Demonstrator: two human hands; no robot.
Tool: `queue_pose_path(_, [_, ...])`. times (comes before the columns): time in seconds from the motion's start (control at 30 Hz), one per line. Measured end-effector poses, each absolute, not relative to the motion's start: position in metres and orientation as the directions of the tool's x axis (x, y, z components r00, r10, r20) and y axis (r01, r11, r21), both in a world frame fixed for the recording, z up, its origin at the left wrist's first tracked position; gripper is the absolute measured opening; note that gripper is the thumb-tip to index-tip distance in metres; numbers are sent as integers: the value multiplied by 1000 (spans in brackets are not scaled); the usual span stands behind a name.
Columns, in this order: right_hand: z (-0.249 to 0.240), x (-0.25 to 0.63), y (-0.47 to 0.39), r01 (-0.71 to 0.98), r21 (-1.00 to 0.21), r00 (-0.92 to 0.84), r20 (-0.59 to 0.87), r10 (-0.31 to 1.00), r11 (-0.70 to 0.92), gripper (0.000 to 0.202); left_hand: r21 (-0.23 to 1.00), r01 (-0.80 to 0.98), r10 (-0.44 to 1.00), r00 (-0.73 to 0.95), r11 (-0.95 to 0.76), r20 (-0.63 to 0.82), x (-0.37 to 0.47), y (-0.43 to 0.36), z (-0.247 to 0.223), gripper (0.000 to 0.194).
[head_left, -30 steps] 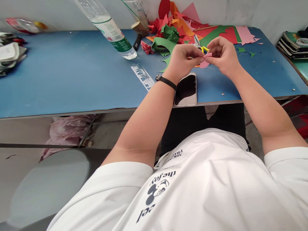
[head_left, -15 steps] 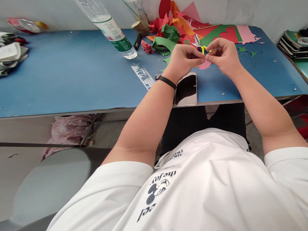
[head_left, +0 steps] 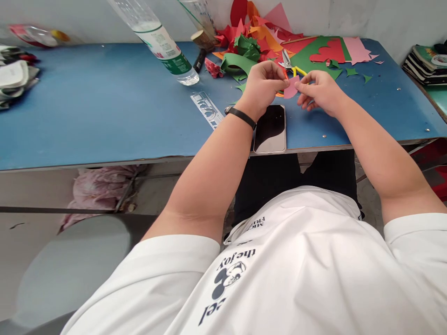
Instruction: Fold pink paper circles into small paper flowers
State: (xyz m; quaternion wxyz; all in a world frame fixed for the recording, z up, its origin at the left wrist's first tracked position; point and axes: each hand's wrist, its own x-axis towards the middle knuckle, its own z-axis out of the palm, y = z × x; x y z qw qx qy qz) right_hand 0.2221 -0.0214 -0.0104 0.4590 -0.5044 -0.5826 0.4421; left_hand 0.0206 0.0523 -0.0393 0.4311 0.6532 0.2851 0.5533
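Left hand (head_left: 264, 87), right hand (head_left: 320, 92): fingers pinching pink paper (head_left: 290, 89); bottle (head_left: 166, 50) holds clear liquid

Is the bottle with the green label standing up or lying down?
Standing: the bottle has its base on the table, and its body rises out of view. The slant is probably the lens.

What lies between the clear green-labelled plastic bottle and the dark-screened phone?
In the head view, a clear plastic stencil ruler and the black-banded left wrist.
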Motion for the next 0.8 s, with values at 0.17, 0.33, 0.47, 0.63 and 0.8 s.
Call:
queue_pose_path(0.17, [-2,225,-36,194,-974,-325,-178,929,-118,46,877,-9,872,104,-480,478,24,67,-52,40])
queue_pose_path(0.33, [5,226,-45,195,-970,-379,-213,901,-147,32,867,22,864,96,-498,494,23,72,-59,40])
queue_pose_path(0.47, [12,226,-53,219,-965,-373,-220,901,-144,32,878,58,878,100,-475,468,25,67,-58,34])
queue_pose_path(0.63, [5,225,-50,237,-968,-363,-167,917,-83,44,903,51,901,105,-427,421,28,55,-53,42])
queue_pose_path(0.8, [-14,222,-25,222,-972,-283,17,959,82,59,925,-14,915,145,-380,378,21,33,-31,46])
